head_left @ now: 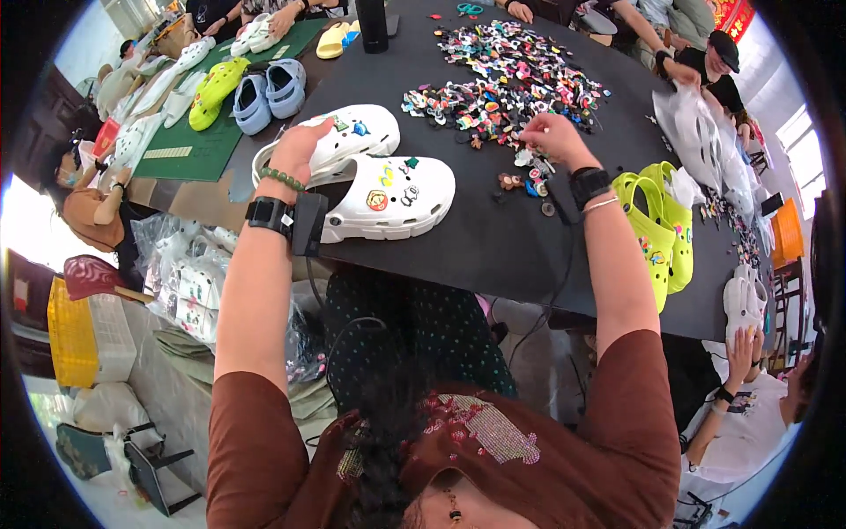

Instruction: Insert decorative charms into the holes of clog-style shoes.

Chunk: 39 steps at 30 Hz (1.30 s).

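Observation:
Two white clogs lie before me on the dark table. My left hand point(300, 152) grips the far white clog point(366, 130) at its heel end, its fingers partly hidden. Colourful shoe charms, one of them blue, dot that clog. The near white clog point(423, 198) carries several charms on its top. Over the near edge of a big heap of loose shoe charms point(493, 75), my right hand point(561, 141) has its fingertips pinched together. Whatever they hold is too small to tell. Below that hand lie a brown figure charm point(509, 182) and a few others.
Lime-green clogs point(656, 231) stand at the right edge of the table point(493, 256). Blue clogs point(269, 95) and a yellow-green clog point(216, 93) sit at the left by a green mat point(194, 157). A black bottle point(372, 26) stands at the back. Other people work around the table.

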### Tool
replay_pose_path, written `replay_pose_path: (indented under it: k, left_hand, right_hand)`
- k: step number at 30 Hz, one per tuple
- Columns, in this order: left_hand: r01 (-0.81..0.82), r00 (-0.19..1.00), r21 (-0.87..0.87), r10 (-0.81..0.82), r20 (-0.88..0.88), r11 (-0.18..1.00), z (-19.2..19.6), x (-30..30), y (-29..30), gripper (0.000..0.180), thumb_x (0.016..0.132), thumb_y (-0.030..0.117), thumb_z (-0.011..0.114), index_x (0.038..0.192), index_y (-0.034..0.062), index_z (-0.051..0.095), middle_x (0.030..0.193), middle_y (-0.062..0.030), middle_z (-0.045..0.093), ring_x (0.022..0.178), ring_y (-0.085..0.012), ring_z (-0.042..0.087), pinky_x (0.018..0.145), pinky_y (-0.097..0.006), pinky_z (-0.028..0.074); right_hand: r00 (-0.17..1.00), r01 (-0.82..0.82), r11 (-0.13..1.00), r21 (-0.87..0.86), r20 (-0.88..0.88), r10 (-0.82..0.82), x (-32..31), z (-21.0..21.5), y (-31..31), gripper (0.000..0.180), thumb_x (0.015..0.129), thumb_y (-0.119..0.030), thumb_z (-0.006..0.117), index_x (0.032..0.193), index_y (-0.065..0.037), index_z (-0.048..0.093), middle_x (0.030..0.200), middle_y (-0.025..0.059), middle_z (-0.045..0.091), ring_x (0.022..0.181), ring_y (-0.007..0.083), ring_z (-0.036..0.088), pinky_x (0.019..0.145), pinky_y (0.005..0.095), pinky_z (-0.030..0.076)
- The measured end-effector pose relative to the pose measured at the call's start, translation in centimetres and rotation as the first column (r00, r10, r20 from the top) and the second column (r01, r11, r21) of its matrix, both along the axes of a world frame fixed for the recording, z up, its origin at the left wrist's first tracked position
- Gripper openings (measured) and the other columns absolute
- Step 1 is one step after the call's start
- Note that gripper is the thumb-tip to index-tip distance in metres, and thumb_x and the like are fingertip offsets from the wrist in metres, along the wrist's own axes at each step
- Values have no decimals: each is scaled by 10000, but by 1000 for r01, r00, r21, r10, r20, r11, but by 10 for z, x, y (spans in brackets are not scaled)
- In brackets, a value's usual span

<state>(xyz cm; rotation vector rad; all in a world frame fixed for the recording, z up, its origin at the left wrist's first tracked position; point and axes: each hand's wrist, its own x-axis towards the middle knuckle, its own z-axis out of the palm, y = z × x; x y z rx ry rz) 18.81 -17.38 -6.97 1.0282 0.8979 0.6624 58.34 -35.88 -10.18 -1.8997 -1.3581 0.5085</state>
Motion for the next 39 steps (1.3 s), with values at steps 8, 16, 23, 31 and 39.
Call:
replay_pose_path:
  k: [8,16,23,31,39]
  left_hand:
    - [-39,997,-36,41,71,999,-9,-13,3,273,956,166,567,1147,-30,575,1074,-136,668,911,-235,676,796,-375,554]
    - [-34,993,-16,36,110,999,-6,-6,-6,234,975,166,531,1121,-14,570,1052,-132,672,887,-225,678,779,-366,564]
    - [-19,996,-18,20,92,1000,2,-11,-13,281,923,149,618,1107,-64,615,1087,-144,668,909,-198,653,768,-316,515]
    - [164,985,286,-140,-104,944,9,-17,-23,313,803,27,686,1102,-45,627,1063,-111,679,930,-173,640,816,-297,499]
    - [214,976,266,-198,-84,940,1,-16,-20,351,797,-29,658,1145,-25,609,1115,-88,672,993,-179,633,884,-299,483]
  right_hand:
    - [847,-118,993,0,-522,101,-56,47,-5,171,887,-173,672,998,-60,610,825,-10,656,551,19,448,467,173,343]
    - [925,-363,925,107,-81,372,-143,76,38,167,849,-194,696,956,-66,693,803,0,663,692,83,569,609,261,467]
    - [856,-479,872,101,272,439,-201,76,87,158,800,-140,690,920,-37,689,838,130,685,799,265,664,731,366,515]
    - [840,-412,911,23,397,370,-204,69,104,151,794,-144,706,884,-29,668,839,139,679,823,304,661,741,391,514]
    - [800,-494,865,86,435,414,-200,72,120,132,783,-116,710,877,-31,673,794,130,674,770,272,651,709,366,506]
